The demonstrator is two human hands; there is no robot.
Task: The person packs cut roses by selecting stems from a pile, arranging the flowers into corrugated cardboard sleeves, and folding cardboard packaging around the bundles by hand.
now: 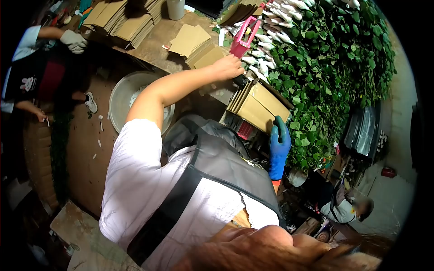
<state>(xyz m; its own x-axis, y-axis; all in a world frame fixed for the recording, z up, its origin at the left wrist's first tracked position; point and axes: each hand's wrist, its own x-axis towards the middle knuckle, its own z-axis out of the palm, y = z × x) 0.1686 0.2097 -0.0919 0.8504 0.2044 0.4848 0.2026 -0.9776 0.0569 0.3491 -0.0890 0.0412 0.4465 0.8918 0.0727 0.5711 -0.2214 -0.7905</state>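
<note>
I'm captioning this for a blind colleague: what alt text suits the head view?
A person's bare left hand is at a pink-framed tool, perhaps a tape dispenser, while the blue-gloved right hand touches folded cardboard. Leafy green bundles with white ends are piled alongside; a co-worker's gloved hand shows at the picture's left.

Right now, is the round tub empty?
Not empty: whitish material shows inside the tub. How full, I cannot tell; your left arm covers part.

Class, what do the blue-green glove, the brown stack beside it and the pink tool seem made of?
Glove: seemingly knitted, matt, with ribbed-looking cuff; fingers perhaps rubber-coated, being greener.
Brown stack: probably cardboard, matt, with stiff layered edges.
Pink tool: likely hard plastic, smooth, rigid-framed.
</note>
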